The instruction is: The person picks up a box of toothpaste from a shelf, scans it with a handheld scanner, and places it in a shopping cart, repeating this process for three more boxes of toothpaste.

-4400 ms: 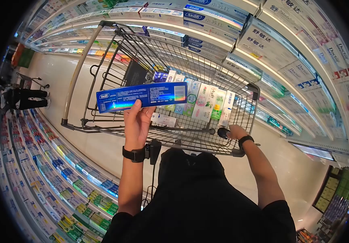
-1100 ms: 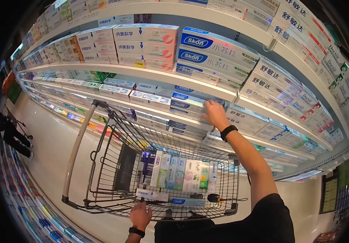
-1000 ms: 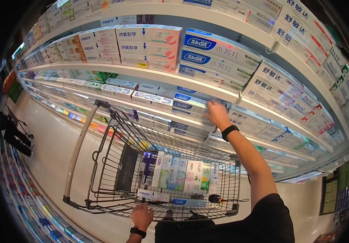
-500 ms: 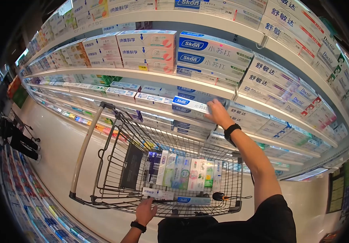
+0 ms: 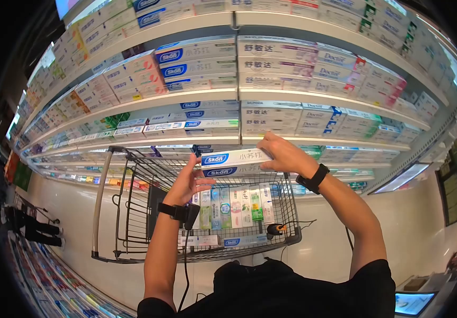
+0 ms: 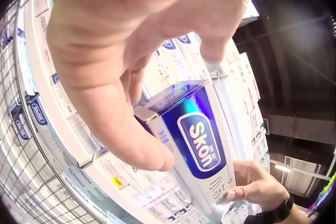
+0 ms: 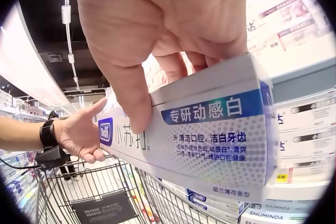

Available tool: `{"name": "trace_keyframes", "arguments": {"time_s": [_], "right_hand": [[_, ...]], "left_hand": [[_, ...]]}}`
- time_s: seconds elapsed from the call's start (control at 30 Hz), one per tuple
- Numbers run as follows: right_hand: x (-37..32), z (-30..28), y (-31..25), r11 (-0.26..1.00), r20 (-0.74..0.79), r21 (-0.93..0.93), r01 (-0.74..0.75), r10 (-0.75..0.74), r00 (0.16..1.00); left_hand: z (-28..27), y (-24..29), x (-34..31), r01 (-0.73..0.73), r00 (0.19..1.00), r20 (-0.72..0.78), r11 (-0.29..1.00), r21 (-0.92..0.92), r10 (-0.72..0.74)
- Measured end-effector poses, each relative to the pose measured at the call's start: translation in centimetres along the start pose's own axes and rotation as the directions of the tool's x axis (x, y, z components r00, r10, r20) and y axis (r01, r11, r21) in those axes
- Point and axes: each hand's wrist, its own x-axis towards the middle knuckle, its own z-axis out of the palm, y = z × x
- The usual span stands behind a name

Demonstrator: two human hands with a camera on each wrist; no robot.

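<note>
A white and blue Skon toothpaste box (image 5: 233, 159) is held up between the shelves and the cart. My right hand (image 5: 288, 155) grips its right end, thumb on the front face and fingers behind, as the right wrist view shows. At the other end my left hand (image 5: 185, 183) is spread with palm toward the box; in the left wrist view the thumb and fingers (image 6: 152, 150) stand around the blue end. Below, the cart (image 5: 99, 206) holds a row of upright toothpaste boxes (image 5: 236, 206). Another Skon box (image 5: 245, 240) and a white box (image 5: 199, 240) lie along its near side.
Shelves (image 5: 281, 97) stacked with toothpaste boxes curve across the front, beyond the cart. A black and orange object (image 5: 276, 229) sits at the cart's right end. More stocked shelving (image 5: 53, 286) runs at lower left. A person (image 5: 29, 225) with another cart stands far left.
My right hand has drawn the Skon box off the shelf and brought it over the cart. The left hand has risen from the cart's near side to the box's left end.
</note>
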Motion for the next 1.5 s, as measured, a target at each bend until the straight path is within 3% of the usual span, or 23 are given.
{"name": "trace_keyframes", "arguments": {"time_s": [0.1, 0.2, 0.33, 0.43, 0.47, 0.57, 0.7, 0.83, 1.03, 1.13, 1.5], "right_hand": [[-3.2, -0.9, 0.2, 1.000, -0.039, -0.019, -0.012, 0.011, 0.999], [-5.6, -1.9, 0.1, 0.996, -0.007, -0.074, -0.052, 0.052, 0.999], [-8.2, -2.8, 0.6, 0.994, -0.075, -0.040, -0.106, 0.102, 0.992], [-10.3, -3.1, 2.4, 0.954, -0.343, 0.257, -0.155, 0.241, 0.908], [-10.9, -2.8, 4.4, 0.923, -0.351, 0.291, -0.251, 0.347, 0.870], [-12.8, -2.2, 4.6, 0.516, -0.082, 0.747, -0.419, 0.698, 0.712], [-13.6, -0.6, 6.8, 0.202, 0.172, 0.902, -0.382, 0.644, 0.746], [-13.8, -1.1, 7.1, 0.192, 0.216, 0.894, -0.404, 0.606, 0.766], [-14.3, -0.4, 7.3, 0.048, 0.168, 0.973, -0.224, 0.519, 0.838], [-14.5, 0.3, 6.4, 0.024, 0.132, 0.985, -0.172, 0.543, 0.829], [-14.9, 2.8, 6.6, 0.152, 0.142, 0.958, -0.245, 0.491, 0.860]], "left_hand": [[2.7, -0.7, 0.2, 0.032, 0.998, 0.055, 0.998, 0.051, -0.035], [4.8, -1.8, 0.2, 0.052, 0.998, 0.045, 0.999, 0.011, -0.053], [5.8, -3.3, 1.4, 0.023, 1.000, -0.002, 1.000, 0.021, -0.023], [6.5, -3.7, 1.5, -0.033, 0.997, -0.065, 0.999, 0.005, 0.033], [6.4, -3.9, 1.7, -0.043, 0.997, -0.064, 0.999, -0.004, 0.042], [6.5, -4.0, 1.2, -0.074, 0.996, -0.045, 0.997, 0.008, 0.075], [6.6, -4.4, 1.3, -0.085, 0.996, 0.016, 0.995, 0.049, 0.084], [6.9, -4.6, 0.8, -0.108, 0.992, 0.074, 0.992, 0.069, 0.103], [6.3, -4.3, -0.1, -0.105, 0.978, 0.187, 0.992, 0.062, 0.092], [6.4, -4.3, -0.7, -0.105, 0.977, 0.195, 0.992, 0.068, 0.090], [6.0, -5.0, -0.8, -0.058, 0.991, 0.121, 0.997, 0.055, 0.051]]}}
